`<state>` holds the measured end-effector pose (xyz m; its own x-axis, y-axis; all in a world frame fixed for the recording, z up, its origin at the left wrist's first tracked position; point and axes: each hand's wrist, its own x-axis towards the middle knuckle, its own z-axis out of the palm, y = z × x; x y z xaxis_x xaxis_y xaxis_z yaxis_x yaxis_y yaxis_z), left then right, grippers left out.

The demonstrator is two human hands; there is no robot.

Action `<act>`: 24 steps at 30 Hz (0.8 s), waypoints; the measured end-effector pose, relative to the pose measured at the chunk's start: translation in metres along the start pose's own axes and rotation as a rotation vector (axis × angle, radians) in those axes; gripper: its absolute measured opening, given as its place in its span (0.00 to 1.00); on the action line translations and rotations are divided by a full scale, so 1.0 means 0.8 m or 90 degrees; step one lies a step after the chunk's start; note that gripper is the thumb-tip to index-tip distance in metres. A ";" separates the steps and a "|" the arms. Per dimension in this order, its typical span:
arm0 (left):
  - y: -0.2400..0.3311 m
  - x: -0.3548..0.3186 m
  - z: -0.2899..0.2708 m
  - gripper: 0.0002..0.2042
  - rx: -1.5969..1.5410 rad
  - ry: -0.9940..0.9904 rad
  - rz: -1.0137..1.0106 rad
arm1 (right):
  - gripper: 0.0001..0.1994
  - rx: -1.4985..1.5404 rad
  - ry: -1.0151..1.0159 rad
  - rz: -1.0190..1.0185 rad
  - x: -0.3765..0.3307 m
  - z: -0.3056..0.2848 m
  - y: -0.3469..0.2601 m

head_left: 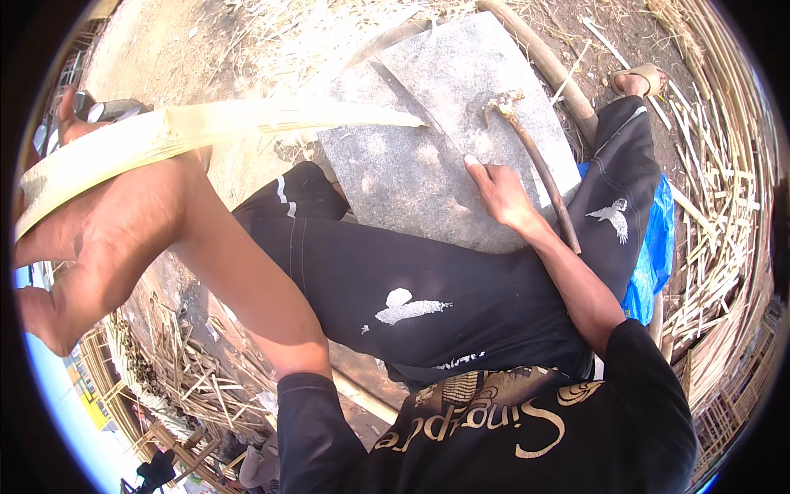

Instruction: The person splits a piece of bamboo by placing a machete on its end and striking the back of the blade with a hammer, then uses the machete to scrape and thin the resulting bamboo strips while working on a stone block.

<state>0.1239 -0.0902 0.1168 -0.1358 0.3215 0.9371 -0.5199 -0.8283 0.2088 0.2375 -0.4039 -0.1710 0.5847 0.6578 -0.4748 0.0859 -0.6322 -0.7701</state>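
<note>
A long pale strip, apparently split bamboo (214,123), runs across my raised left hand (99,247), between the upright thumb and the other fingers. Its narrow end reaches over the grey slab (387,173) beside the blade; whether it touches is unclear. My right hand (502,193) is closed round the hidden handle of a knife (415,101), thumb on top. The knife's long, thin dark blade points to the far left across the slab. Just right of that hand, a curved brown stick with a knobby end (535,148) leans over the slab toward my leg.
My legs in black trousers (428,272) surround the slab's near side. A thick wooden pole (547,66) lies beyond it. Blue plastic (650,255) is by my leg at the right. Cut strips (712,198) litter the right side, and shavings (271,41) cover the far ground.
</note>
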 end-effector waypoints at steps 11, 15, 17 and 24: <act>-0.003 -0.049 0.009 0.23 0.248 -0.191 0.082 | 0.27 0.253 -0.093 0.147 0.000 0.004 0.012; -0.005 -0.046 0.003 0.32 0.215 0.015 -0.237 | 0.29 0.265 -0.111 0.141 0.003 0.004 0.008; -0.026 -0.045 -0.033 0.29 0.068 0.030 -0.465 | 0.29 0.264 -0.122 0.131 0.005 0.003 0.010; -0.121 -0.105 -0.120 0.19 -0.033 0.384 -0.847 | 0.33 0.390 -0.156 0.121 -0.013 0.008 0.023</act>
<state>0.1047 0.0073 -0.0087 0.1402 0.9708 -0.1946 -0.5685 0.2399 0.7869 0.2278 -0.4199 -0.1829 0.3393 0.6776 -0.6524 -0.5141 -0.4472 -0.7319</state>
